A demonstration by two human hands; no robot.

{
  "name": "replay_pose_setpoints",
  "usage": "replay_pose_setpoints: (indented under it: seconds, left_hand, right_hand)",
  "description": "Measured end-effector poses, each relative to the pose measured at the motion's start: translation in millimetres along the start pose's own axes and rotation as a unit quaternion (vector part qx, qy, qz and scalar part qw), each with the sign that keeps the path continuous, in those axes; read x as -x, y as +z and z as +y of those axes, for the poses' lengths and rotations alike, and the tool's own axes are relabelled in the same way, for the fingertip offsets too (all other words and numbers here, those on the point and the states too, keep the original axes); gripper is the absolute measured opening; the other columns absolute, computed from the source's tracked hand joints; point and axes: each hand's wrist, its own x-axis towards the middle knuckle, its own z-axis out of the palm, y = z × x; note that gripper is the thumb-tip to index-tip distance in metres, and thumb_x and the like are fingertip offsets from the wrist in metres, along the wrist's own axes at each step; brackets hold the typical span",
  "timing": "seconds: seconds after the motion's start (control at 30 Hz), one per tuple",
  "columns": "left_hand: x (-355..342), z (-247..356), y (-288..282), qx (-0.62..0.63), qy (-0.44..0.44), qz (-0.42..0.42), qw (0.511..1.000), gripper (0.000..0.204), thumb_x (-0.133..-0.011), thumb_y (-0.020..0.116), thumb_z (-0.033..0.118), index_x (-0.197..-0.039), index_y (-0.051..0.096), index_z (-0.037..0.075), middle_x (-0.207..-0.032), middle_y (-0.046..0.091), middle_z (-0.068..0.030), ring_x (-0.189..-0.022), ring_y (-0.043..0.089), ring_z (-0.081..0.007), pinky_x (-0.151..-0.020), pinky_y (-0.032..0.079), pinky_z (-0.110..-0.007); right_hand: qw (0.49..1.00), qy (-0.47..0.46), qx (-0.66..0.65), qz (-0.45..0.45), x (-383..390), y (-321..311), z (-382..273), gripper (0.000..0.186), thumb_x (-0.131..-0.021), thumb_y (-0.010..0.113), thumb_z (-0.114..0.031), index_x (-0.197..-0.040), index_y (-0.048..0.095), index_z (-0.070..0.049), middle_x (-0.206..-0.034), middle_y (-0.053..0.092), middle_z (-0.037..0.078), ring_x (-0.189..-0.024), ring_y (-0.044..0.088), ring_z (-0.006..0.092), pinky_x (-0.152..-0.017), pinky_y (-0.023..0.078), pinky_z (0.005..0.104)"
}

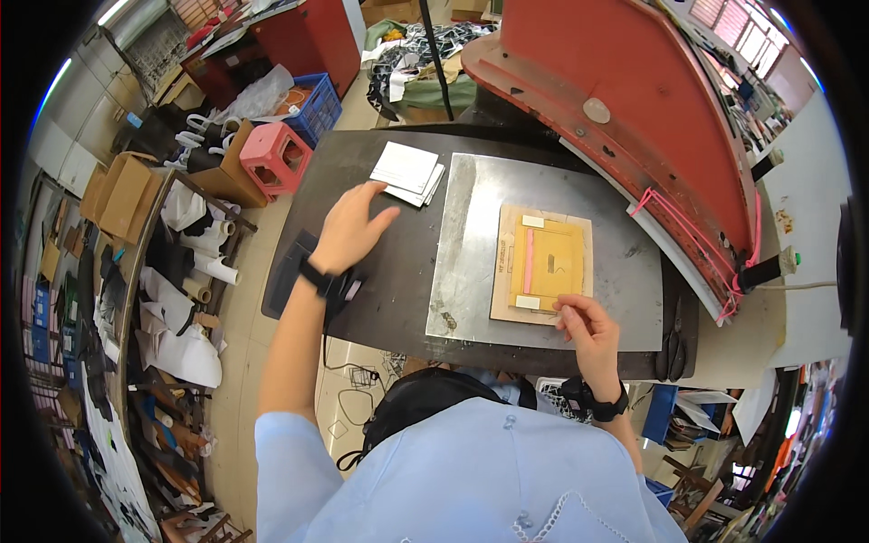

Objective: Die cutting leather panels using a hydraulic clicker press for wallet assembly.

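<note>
My left hand (356, 228) reaches over the dark table with its thumb apart from its stretched fingers. Its fingertips are at the near left edge of a small stack of white sheets (405, 168); I cannot tell whether they touch it. A flat wooden die board (503, 262) lies on a metal plate (466, 240). On the board are a yellow panel (554, 240), a pink strip (529, 261) and two white pads (533, 221). My right hand (592, 342) is at the board's near right corner, thumb and fingers pinched together; what they hold, if anything, is hidden.
A big red press arm (625, 90) with pink cord (692, 235) overhangs the table's far right. Black-handled scissors or snips (671, 353) lie at the right edge. Left of the table stand a pink stool (274, 156), a blue crate (314, 109) and shelving with rolls (210, 237).
</note>
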Motion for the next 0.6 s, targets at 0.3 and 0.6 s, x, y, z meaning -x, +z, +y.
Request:
replay_pose_setpoints:
  seconds: [0.3,0.6]
  left_hand:
    - [-86,-98,78,0.025,-0.112,0.023,0.993,0.088,-0.070,0.083,0.026,-0.142,0.039,0.002,-0.131,0.054,-0.0261,-0.121,0.054,-0.0362,-0.102,0.042,-0.042]
    - [-62,-94,34,0.238,-0.133,0.059,0.960,0.035,-0.089,0.069,0.019,-0.120,0.062,0.005,-0.088,0.067,-0.0036,-0.072,0.059,-0.0084,-0.064,0.046,-0.024]
  right_hand:
    - [0.996,0.038,0.023,0.073,24,-26,4,0.018,-0.097,0.059,-0.010,-0.110,0.066,0.001,-0.096,0.070,0.005,-0.075,0.058,0.0070,-0.064,0.046,0.0201]
    - [0.995,0.061,0.026,0.079,34,-41,6,0.019,-0.097,0.059,-0.011,-0.111,0.067,0.000,-0.096,0.071,0.004,-0.076,0.059,0.0067,-0.067,0.047,0.0206]
